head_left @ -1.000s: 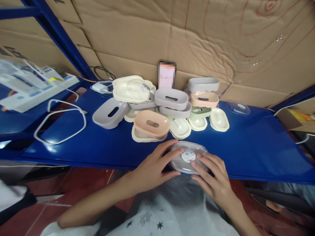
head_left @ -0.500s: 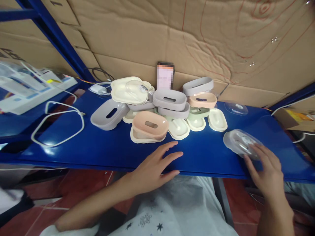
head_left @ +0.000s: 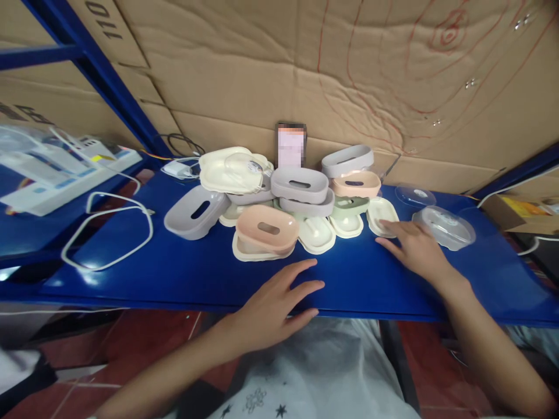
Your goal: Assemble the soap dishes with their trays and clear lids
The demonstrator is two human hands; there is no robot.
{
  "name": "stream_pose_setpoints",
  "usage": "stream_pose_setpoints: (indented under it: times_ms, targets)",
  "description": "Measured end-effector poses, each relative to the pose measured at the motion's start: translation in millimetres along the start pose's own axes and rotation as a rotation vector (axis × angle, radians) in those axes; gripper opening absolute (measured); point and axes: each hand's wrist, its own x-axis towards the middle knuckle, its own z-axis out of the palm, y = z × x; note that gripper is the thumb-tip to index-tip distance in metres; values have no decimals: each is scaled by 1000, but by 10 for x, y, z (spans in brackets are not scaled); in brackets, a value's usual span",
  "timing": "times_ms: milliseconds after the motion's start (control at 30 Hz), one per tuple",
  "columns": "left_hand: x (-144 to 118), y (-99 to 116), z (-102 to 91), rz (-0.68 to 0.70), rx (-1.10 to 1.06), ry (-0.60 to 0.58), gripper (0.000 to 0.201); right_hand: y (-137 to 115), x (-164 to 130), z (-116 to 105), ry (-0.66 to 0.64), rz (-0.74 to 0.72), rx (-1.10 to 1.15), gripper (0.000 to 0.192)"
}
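A pile of trays point(head_left: 283, 203) sits mid-shelf point(head_left: 174, 267), a phone point(head_left: 291, 145) upright behind it. Two lids point(head_left: 443, 226) lie right of the pile; a cable point(head_left: 105, 233) loops left.

Black printed "110" stands, turned sideways, on the cardboard panel point(head_left: 105, 23) at top left; nothing else reads clearly.

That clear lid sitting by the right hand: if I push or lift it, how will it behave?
The clear lid looks like thin moulded plastic, so probably light and slightly flexible. Resting on the glossy blue shelf, it would likely slide easily when nudged. Its low domed shape makes tipping unlikely, though the smooth surface may be slippery to pinch.
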Motion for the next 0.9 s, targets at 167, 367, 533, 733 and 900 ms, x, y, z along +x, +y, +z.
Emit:
stream_pose_setpoints:
  times_ms: [167, 367, 533, 733, 900]
  targets:
    - [5, 12, 2, 20, 6, 13, 41, -242, -387, -98, 21, 67, -44, 54]
    - [12, 45, -17, 93, 72, 1, 48, -664, -805, -469, -150, -116, 236, 34]
    - [58, 57, 0, 190, 154, -64, 46, -1116, -276, -599, -132, -373, 535, 43]
    - [49, 64, 14, 177, 216, -84, 27, -1673, 794, -313, 52, -482, 477, 45]
    - [19, 41, 19, 194, 246, -81, 25, -1900, 1080, -135, 40, -491, 382, 31]
